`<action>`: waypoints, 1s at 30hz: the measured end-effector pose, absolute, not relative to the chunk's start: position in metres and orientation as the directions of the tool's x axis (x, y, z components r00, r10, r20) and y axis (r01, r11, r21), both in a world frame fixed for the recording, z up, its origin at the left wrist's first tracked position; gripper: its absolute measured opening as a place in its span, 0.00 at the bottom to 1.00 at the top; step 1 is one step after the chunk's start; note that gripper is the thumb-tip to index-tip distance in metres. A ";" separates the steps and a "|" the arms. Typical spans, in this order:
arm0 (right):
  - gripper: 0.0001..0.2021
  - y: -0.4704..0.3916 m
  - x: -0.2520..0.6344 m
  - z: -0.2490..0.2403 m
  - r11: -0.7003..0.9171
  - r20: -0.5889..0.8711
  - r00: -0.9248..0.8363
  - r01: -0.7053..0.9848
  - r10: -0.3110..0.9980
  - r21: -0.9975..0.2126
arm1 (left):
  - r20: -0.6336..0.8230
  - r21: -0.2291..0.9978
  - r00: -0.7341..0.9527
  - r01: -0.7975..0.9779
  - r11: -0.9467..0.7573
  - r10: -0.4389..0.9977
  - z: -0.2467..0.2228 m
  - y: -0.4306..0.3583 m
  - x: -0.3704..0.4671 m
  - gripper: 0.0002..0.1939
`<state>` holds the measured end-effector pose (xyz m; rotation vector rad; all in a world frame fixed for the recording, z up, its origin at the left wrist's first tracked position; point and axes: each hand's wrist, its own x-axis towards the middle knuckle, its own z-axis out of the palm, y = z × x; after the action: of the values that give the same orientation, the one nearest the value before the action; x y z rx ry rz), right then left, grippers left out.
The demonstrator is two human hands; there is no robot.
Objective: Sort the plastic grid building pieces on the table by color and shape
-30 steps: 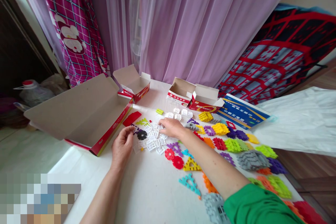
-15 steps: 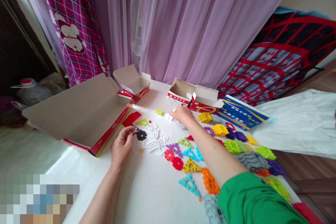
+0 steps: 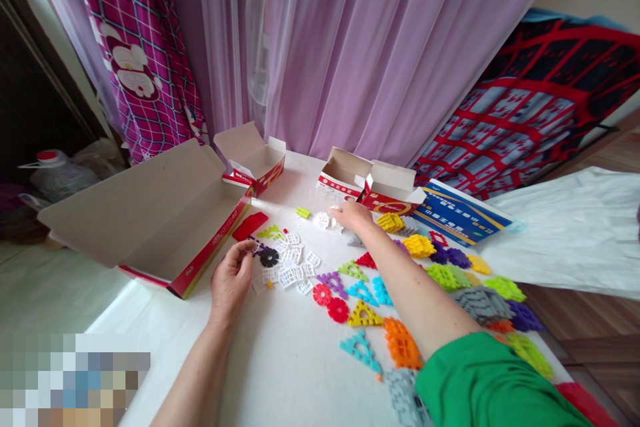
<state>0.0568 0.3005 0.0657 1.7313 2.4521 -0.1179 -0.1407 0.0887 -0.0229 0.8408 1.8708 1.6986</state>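
My left hand [image 3: 234, 273] is closed, its fingers pressed together at a purple piece and a black gear-like disc [image 3: 270, 257]. Whether it pinches a small thing I cannot tell. To its right lies a loose heap of white lattice window pieces [image 3: 293, 267]. Farther out, my right hand [image 3: 355, 217] has its fingers together just above small white pieces [image 3: 321, 219] in front of the boxes; what its fingertips hold is too small to make out. A lime green block [image 3: 303, 212] lies to the left of these white pieces.
An open large box [image 3: 165, 240] stands at left, a smaller open box [image 3: 263, 170] behind it. Two open boxes [image 3: 387, 190] and a blue lid [image 3: 460, 213] line the back. Colourful stacks, like yellow tiles [image 3: 419, 246] and orange tiles [image 3: 401, 343], crowd the right side.
My right hand has shifted slightly to the right, uncovering more of the small white pieces beneath its fingers. My left hand has stayed in place.
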 end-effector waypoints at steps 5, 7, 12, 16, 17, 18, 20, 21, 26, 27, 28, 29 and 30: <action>0.28 0.299 0.059 0.060 0.636 -0.067 -0.634 0.772 0.770 -0.002 | 0.066 0.990 -0.697 0.137 0.042 0.714 -0.022 0.089 -0.141 0.16; 0.28 0.301 0.056 0.056 0.681 -0.091 -0.678 0.732 0.729 0.005 | 0.072 0.988 -0.697 0.146 0.043 0.713 -0.022 0.089 -0.141 0.16; 0.25 0.302 0.048 0.053 0.692 -0.128 -0.683 0.720 0.719 0.043 | 0.072 0.990 -0.696 0.140 0.037 0.714 -0.022 0.088 -0.141 0.16; 0.22 0.299 0.045 0.056 0.665 -0.129 -0.655 0.744 0.744 0.061 | 0.080 0.991 -0.693 0.134 0.020 0.717 -0.023 0.088 -0.141 0.16; 0.22 0.298 0.045 0.058 0.656 -0.131 -0.646 0.752 0.752 0.061 | 0.079 0.991 -0.693 0.132 0.019 0.716 -0.023 0.088 -0.141 0.16; 0.21 0.297 0.045 0.059 0.647 -0.132 -0.637 0.760 0.760 0.062 | 0.078 0.991 -0.695 0.131 0.019 0.715 -0.023 0.088 -0.141 0.16; 0.21 0.296 0.045 0.060 0.633 -0.134 -0.622 0.771 0.772 0.068 | 0.079 0.991 -0.696 0.133 0.020 0.714 -0.022 0.088 -0.142 0.16; 0.20 0.296 0.045 0.061 0.628 -0.134 -0.617 0.775 0.776 0.072 | 0.080 0.990 -0.696 0.136 0.023 0.713 -0.022 0.088 -0.141 0.16; 0.21 0.294 0.047 0.064 0.622 -0.130 -0.610 0.779 0.781 0.082 | 0.083 0.989 -0.699 0.147 0.028 0.710 -0.022 0.089 -0.141 0.16; 0.21 0.293 0.047 0.065 0.618 -0.119 -0.608 0.782 0.785 0.082 | 0.084 0.989 -0.698 0.144 0.025 0.712 -0.022 0.089 -0.141 0.16; 0.21 0.291 0.048 0.065 0.616 -0.101 -0.609 0.784 0.787 0.077 | 0.084 0.990 -0.697 0.142 0.022 0.712 -0.023 0.089 -0.141 0.16; 0.19 0.288 0.049 0.065 0.619 -0.078 -0.614 0.783 0.785 0.065 | 0.085 0.990 -0.696 0.141 0.020 0.713 -0.023 0.088 -0.141 0.16; 0.17 0.283 0.050 0.065 0.633 -0.056 -0.631 0.773 0.774 0.040 | 0.085 0.990 -0.697 0.141 0.019 0.712 -0.023 0.088 -0.141 0.16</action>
<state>0.0505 0.2833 0.0652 1.3170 2.7775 0.0181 -0.1411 0.0884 -0.0235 0.8682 1.8622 1.7217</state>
